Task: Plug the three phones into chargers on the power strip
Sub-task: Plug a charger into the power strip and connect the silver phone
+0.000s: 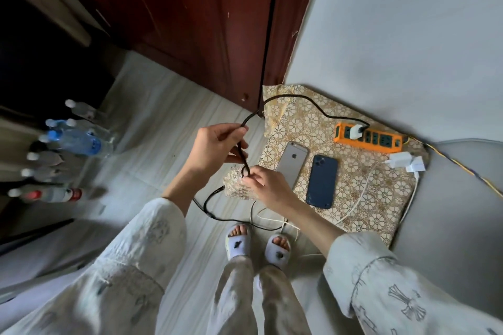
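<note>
Seen from the head camera, both hands work a black braided cable [296, 102] just off the near left corner of a low table [381, 198] draped in a gold floral cloth. Left hand [217, 148] has its fingers curled round the cable, thumb and forefinger pinching it where it arrives from the table; right hand [265, 185] pinches a small loop of the same cable between its fingertips, just below the left hand and over the table's near left corner. From the left hand the cable arcs over the far left corner of the table and runs to a white charger [355, 132] seated in the left end of an orange power strip [381, 140], which lies along the far edge against the grey wall. A silver phone [292, 162] lies face down near the left edge, its near end hidden behind the right hand, and a dark blue phone [322, 181] lies face down just beside it, the two apart; a third phone cannot be made out. Two more white chargers [407, 162] sit near the right edge, with white cables [353, 207] trailing off the near edge to the floor. Clear plastic bottles [73, 141] stand on the floor well to the left, blurred.
</note>
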Tool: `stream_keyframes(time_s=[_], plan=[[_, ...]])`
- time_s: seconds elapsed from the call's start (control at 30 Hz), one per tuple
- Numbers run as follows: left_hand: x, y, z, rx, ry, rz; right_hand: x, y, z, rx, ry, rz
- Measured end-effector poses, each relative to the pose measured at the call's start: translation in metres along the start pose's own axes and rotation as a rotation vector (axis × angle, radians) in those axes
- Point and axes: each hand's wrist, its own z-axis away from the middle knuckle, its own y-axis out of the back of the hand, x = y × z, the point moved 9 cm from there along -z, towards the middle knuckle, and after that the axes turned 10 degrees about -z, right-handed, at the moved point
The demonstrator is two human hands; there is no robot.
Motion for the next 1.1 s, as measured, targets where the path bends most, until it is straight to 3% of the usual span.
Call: stream_keyframes(time_s=[0.07, 0.13, 0.23, 0.3, 0.37, 0.57, 0.67, 0.8, 0.93, 1.1], plan=[[0.005, 0.006, 0.0, 0.009, 0.007, 0.007, -0.009, 0.01, 0.007, 0.035, -0.043, -0.123], [0.004, 0.017, 0.004, 0.057, 0.003, -0.068, -0.021, 0.021, 0.013, 0.074, -0.119, -0.461], [-0.007, 0.021, 0.016, 0.012, -0.032, -0.422, -0.052, 0.034, 0.018, 0.096, -0.169, -0.937], [-0.017, 0.014, 0.026, -0.083, -0.061, -0.546, -0.077, 0.039, 0.022, 0.032, -0.154, -1.048], [-0.02, 0.015, 0.036, -0.107, -0.076, -0.524, -0.101, 0.041, 0.028, -0.054, -0.14, -1.149], [0.002, 0.068, 0.055, 0.131, -0.113, -0.583, -0.15, 0.074, 0.047, -0.1, -0.039, -1.384], [0.035, 0.092, 0.068, 0.203, -0.14, -0.396, -0.154, 0.081, 0.056, -0.049, -0.011, -1.267], [0.101, 0.111, 0.086, 0.248, -0.235, -0.136, -0.155, 0.066, 0.069, -0.013, -0.028, -0.722], [0.165, 0.117, 0.103, 0.26, -0.361, -0.047, -0.185, 0.029, 0.087, -0.164, 0.053, -0.192], [0.201, 0.132, 0.112, 0.33, -0.363, 0.102, -0.221, 0.022, 0.107, -0.176, 0.115, -0.041]])
